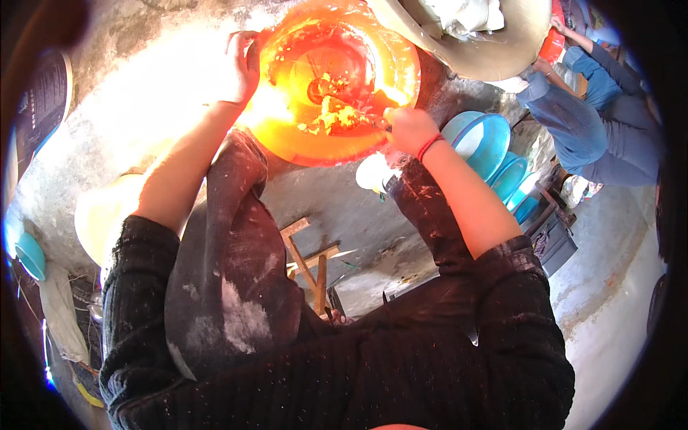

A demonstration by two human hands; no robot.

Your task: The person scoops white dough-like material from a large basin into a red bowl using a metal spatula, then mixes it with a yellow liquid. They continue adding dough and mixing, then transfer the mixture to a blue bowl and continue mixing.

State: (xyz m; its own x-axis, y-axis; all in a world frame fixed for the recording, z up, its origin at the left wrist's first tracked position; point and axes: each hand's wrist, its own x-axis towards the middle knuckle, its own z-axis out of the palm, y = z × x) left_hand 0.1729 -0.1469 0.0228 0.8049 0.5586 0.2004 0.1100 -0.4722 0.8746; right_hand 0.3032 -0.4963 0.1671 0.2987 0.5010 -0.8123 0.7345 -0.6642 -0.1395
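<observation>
Before me, in bright sunlight, stands a wide orange-red plastic basin (322,150). Lumps of crumbly material (338,117) lie in it, their true colour washed out by the glare. My left hand (244,67) is on the basin's left rim, its fingers bent over the edge. At the right rim my right hand (411,129), with a red cord on the wrist, is closed round the handle of a tool (376,121). The tool's far end reaches among the lumps and its shape is not plain.
A large pale tub (473,59) holding white material stands at the upper right. Beyond it another person (580,118) sits by a red container. Blue basins (486,145) lean in a row at the right. A wooden frame (312,263) shows between my legs; a pale round container (107,215) is at the left.
</observation>
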